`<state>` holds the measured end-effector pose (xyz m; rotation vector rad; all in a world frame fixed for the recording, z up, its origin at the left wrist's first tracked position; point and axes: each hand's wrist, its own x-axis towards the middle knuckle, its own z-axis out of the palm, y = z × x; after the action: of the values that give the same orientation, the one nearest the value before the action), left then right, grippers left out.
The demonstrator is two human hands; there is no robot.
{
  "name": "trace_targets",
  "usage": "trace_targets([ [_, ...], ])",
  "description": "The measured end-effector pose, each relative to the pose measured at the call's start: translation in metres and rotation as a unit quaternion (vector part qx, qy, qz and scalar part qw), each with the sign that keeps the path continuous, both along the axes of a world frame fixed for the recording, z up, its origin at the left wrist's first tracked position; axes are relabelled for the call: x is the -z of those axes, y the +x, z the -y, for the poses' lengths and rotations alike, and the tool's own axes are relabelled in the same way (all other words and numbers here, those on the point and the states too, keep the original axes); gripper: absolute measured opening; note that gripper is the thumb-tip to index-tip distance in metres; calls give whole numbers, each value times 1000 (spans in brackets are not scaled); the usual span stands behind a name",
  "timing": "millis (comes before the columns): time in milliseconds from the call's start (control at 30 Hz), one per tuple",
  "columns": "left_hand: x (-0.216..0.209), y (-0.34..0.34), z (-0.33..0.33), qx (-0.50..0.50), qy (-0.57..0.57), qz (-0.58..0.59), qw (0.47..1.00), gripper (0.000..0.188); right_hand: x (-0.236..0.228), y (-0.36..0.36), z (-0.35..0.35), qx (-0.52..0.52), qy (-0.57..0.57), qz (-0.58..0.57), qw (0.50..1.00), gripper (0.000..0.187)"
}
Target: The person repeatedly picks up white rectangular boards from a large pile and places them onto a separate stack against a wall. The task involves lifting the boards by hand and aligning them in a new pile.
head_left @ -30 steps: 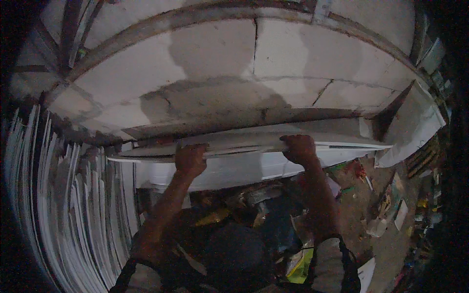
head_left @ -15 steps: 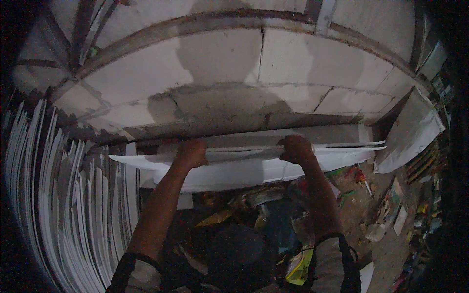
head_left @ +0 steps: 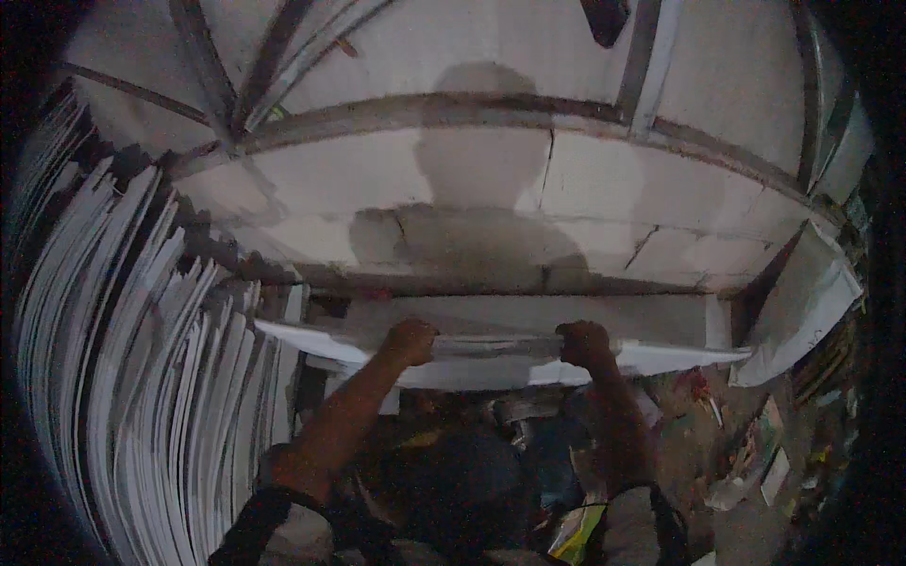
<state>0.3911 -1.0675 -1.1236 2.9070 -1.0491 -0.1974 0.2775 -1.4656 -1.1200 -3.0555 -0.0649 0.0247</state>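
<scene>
A long white sheet (head_left: 665, 358), thin and slightly bowed, stretches across the middle in front of the wall. My left hand (head_left: 411, 341) is closed over its upper edge, left of centre. Farther right, my right hand (head_left: 587, 344) grips the same edge with curled fingers. Between the hands the edge looks layered, and I cannot tell whether more than one sheet is held. Behind it, a flat pale panel (head_left: 651, 314) lies along the foot of the wall. The sheet's lower parts are partly hidden by my forearms.
Many white sheets (head_left: 142, 377) stand on edge in a dense row at left. A pale block wall (head_left: 604, 179) rises ahead. At right, a bent white board (head_left: 802, 311) leans by the wall. Scraps and debris (head_left: 755, 453) litter the floor; a yellow-green packet (head_left: 578, 533) lies near me.
My view has shifted, showing more of the upper wall and the left row. Both hands keep their grip, and the white sheet has come slightly nearer to me, away from the wall.
</scene>
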Motion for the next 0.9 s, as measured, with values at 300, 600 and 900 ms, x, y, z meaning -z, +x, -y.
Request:
trace_targets([
  [300,-88,-25,-1,-13,24,-7,1000,21,-71,-44,-14,-2,24,8,1000,46],
  [600,-250,-59,-42,-32,42,151,987,21,-137,-46,-59,29,38,177,983,50],
  [900,-343,-125,-87,-60,86,189,976,39,-209,-57,-136,40,86,234,968,46],
])
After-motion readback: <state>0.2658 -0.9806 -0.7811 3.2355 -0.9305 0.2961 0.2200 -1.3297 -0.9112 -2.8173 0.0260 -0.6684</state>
